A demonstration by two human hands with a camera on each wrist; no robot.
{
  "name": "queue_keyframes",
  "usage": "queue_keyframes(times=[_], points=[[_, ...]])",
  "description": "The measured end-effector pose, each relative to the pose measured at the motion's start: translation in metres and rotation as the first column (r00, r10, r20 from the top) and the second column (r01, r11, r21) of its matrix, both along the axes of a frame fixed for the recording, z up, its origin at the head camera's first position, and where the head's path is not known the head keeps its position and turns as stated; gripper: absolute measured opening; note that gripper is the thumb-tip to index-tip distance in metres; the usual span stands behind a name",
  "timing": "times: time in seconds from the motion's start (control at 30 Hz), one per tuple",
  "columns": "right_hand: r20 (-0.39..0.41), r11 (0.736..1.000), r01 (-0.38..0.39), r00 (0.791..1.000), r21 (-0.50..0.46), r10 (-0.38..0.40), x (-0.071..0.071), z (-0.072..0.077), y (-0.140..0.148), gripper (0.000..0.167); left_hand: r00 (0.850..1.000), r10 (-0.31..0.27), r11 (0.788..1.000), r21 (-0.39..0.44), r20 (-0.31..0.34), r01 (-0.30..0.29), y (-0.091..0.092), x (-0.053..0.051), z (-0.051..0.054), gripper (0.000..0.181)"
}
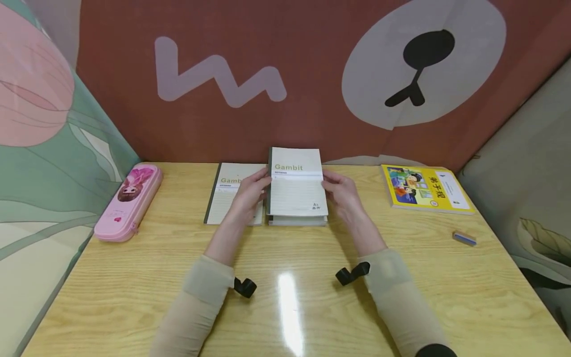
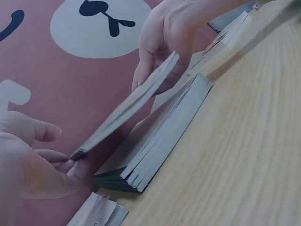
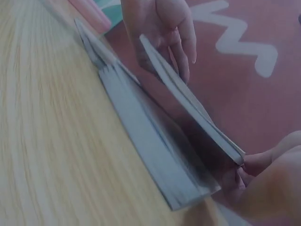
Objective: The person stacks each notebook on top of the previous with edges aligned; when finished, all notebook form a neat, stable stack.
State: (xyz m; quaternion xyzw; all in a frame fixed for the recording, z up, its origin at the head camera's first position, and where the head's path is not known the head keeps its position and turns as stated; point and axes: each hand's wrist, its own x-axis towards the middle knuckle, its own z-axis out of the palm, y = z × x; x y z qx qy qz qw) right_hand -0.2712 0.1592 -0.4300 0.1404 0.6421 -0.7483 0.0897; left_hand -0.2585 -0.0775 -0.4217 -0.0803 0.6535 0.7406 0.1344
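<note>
A white "Gambit" notebook (image 1: 295, 193) with a dark spine is held level above a stack of similar notebooks (image 1: 298, 221) near the table's back edge. My left hand (image 1: 250, 193) pinches its spine side, and my right hand (image 1: 342, 193) grips the opposite edge. In the left wrist view, a gap shows between the lifted notebook (image 2: 129, 108) and the stack (image 2: 164, 141) under it. From the right wrist view, the raised notebook (image 3: 193, 103) likewise stands apart from the pile (image 3: 146, 146). Another Gambit notebook (image 1: 223, 208) lies just left of the stack, partly hidden by my left hand.
At the table's left edge lies a pink pencil case (image 1: 129, 203). A yellow picture-covered book (image 1: 424, 188) is at the back right, with a small blue-and-brown eraser-like block (image 1: 464, 238) in front of it. A brown printed curtain (image 1: 312, 119) borders the table's back.
</note>
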Motion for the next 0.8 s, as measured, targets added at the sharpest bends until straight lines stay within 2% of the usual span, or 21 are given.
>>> queue_keyframes(times=[0.1, 0.3, 0.5, 0.67, 0.8], points=[[-0.024, 1.0, 0.002, 1.0, 0.028, -0.002, -0.003, -0.006, 0.001, 0.049, 1.0, -0.012, 0.999, -0.033, -0.002, 0.012, 0.002, 0.0, -0.002, 0.057], [-0.044, 0.996, -0.004, 0.999, 0.091, 0.008, -0.004, -0.013, 0.004, 0.05, 1.0, -0.02, 0.999, -0.047, 0.012, 0.021, 0.004, 0.0, -0.009, 0.06], [-0.043, 0.983, -0.039, 0.998, 0.177, 0.047, -0.002, -0.016, 0.009, 0.05, 0.999, -0.036, 0.991, -0.128, -0.025, 0.033, 0.007, 0.003, -0.014, 0.059], [-0.059, 0.975, -0.038, 0.997, 0.219, 0.052, -0.003, -0.019, 0.009, 0.049, 0.998, -0.042, 0.981, -0.193, -0.036, 0.034, 0.009, 0.004, -0.014, 0.06], [-0.039, 0.976, -0.027, 0.999, 0.214, 0.037, -0.003, -0.016, 0.006, 0.048, 0.998, -0.045, 0.967, -0.252, -0.041, 0.033, 0.009, 0.004, -0.011, 0.06]])
